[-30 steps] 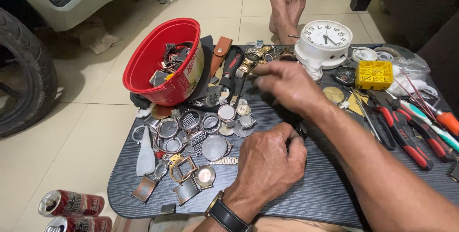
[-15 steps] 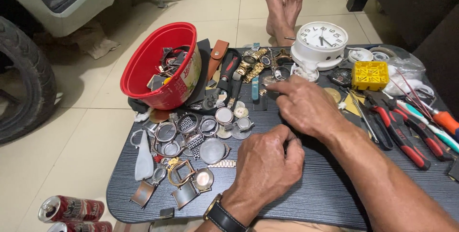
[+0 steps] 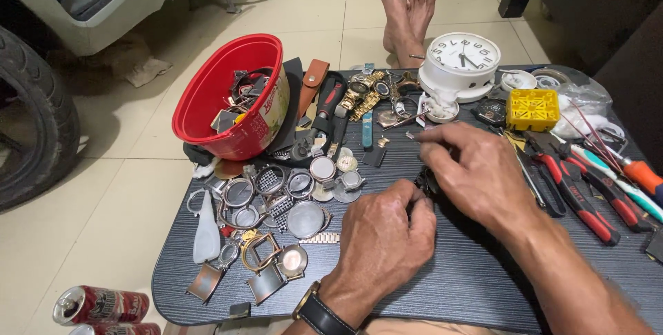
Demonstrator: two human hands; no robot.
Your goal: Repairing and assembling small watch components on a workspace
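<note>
Hands are brought together mid-table: a small dark part (image 3: pixel 426 183) is pinched between the closed left hand (image 3: pixel 383 238) and the curled right hand (image 3: pixel 476 173), steadied above the dark tabletop (image 3: pixel 456 280), watch cases (image 3: pixel 290 204) kept left.

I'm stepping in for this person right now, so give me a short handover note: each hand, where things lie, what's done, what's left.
Left hand, wristwatch on wrist, closed around a small dark part on the dark tabletop.
Right hand pinches the same part from the other side.
Loose silver watch cases lie left; tilted red plastic bowl of parts behind them; red-handled pliers right; white round clock at back.
Done and left: cannot tell; the part is mostly hidden.
</note>
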